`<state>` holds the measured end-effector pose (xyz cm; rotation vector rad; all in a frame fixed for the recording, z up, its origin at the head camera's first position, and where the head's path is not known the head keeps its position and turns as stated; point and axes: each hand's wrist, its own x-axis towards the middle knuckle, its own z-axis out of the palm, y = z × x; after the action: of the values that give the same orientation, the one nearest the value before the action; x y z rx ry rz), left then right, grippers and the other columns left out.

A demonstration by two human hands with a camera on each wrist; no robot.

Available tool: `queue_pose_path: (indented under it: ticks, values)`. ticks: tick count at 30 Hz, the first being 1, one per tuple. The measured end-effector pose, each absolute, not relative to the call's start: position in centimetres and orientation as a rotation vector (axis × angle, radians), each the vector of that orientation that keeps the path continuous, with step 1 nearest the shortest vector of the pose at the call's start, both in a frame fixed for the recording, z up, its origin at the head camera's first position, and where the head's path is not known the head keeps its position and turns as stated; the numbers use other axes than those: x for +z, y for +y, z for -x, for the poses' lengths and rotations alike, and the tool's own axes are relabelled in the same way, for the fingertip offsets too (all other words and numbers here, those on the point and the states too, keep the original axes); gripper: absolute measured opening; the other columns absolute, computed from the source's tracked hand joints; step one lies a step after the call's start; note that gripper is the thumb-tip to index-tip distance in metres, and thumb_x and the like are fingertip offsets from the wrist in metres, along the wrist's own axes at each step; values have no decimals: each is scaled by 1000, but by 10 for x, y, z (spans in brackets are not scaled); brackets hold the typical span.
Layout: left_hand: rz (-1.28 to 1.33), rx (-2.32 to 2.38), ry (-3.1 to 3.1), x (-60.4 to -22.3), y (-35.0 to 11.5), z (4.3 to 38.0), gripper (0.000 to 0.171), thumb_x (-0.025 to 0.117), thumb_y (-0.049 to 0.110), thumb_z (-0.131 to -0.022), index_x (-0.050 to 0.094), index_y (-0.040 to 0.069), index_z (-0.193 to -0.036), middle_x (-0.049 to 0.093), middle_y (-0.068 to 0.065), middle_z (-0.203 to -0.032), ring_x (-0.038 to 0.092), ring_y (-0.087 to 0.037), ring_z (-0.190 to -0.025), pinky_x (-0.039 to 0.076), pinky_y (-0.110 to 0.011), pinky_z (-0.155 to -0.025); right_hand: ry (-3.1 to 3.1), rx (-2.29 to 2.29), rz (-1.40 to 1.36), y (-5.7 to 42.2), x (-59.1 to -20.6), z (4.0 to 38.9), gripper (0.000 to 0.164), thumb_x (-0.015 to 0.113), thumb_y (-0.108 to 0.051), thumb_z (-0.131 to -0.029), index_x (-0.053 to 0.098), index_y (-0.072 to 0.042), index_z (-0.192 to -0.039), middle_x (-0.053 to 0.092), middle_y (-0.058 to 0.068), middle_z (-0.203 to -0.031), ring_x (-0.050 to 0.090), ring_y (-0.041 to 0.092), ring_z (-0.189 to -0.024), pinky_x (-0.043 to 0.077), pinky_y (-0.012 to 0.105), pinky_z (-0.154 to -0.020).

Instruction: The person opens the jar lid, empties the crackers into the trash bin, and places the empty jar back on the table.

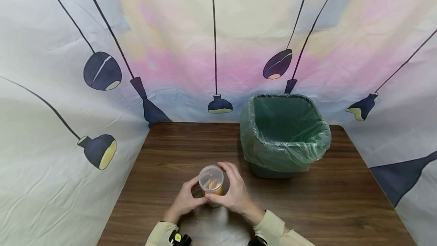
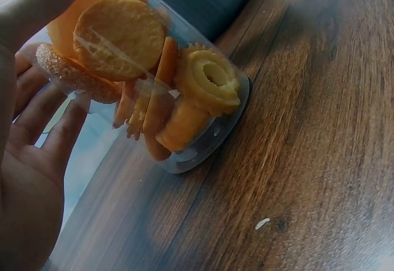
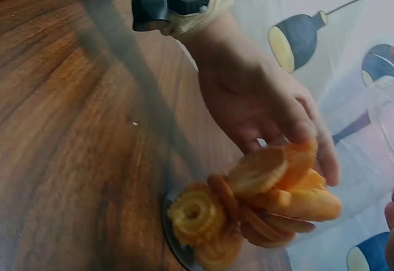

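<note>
A clear plastic jar [image 1: 212,187] stands on the wooden table, with golden cookies in its lower part. My left hand [image 1: 186,199] holds the jar's left side, thumb towards me and fingers round the back. On the other side my right hand [image 1: 235,194] grips near the top, its thumb across the front. Up close in the left wrist view the cookies [image 2: 123,40] are round, ring-shaped and sugar-coated. The right wrist view shows the left hand [image 3: 258,98] against the jar wall. Whether a lid covers the jar's top I cannot tell.
Behind and right of the jar stands a bin [image 1: 285,156] lined with a green plastic bag. A small pale crumb [image 2: 263,223] lies on the wooden table [image 1: 191,143]. A curtain [image 1: 184,48] printed with lamps hangs behind the table.
</note>
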<state>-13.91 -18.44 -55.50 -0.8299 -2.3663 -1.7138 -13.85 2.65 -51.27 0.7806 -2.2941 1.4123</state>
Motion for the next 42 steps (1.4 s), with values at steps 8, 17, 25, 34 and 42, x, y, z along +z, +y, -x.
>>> queue_pose_path:
  ticks: [8, 17, 25, 34, 42]
  values:
    - [838, -1726, -2352, -548, -183, 137, 65, 80, -8, -71, 52, -12, -129, 61, -26, -125, 58, -25, -121, 41, -18, -102, -2244, 1392, -709, 17, -518, 137, 84, 84, -49, -69, 49, -10, -135, 54, 7, -127, 56, 22, -111, 50, 40, -91]
    - [840, -1719, -2356, -548, -181, 139, 61, 81, -2, -74, 53, -11, -128, 62, -26, -124, 60, -30, -117, 47, -22, -100, -2226, 1378, -637, 11, -519, 138, 79, 83, -50, -70, 53, -7, -129, 56, 4, -122, 58, 20, -107, 52, 40, -88]
    - [812, -1737, -2367, -573, -186, 147, 66, 83, 2, -74, 53, 0, -133, 61, -20, -128, 58, -22, -120, 46, -22, -101, -2194, 1397, -711, 14, -521, 144, 76, 83, -48, -71, 55, -7, -127, 58, 4, -121, 59, 20, -106, 52, 38, -88]
    - [847, -1797, -2326, -575, -187, 149, 66, 83, 11, -77, 53, 3, -135, 61, -18, -129, 57, -17, -121, 46, -24, -102, -2253, 1460, -974, 30, -518, 164, 74, 85, -43, -71, 54, -9, -130, 58, 3, -123, 59, 18, -107, 52, 36, -90]
    - [873, -1783, -2326, -576, -188, 146, 69, 84, 9, -75, 51, 3, -136, 60, -18, -130, 56, -12, -122, 45, -22, -102, -2287, 1497, -1470, 46, -482, 185, 72, 87, -14, -70, 52, 4, -130, 58, 17, -123, 58, 30, -109, 51, 38, -94]
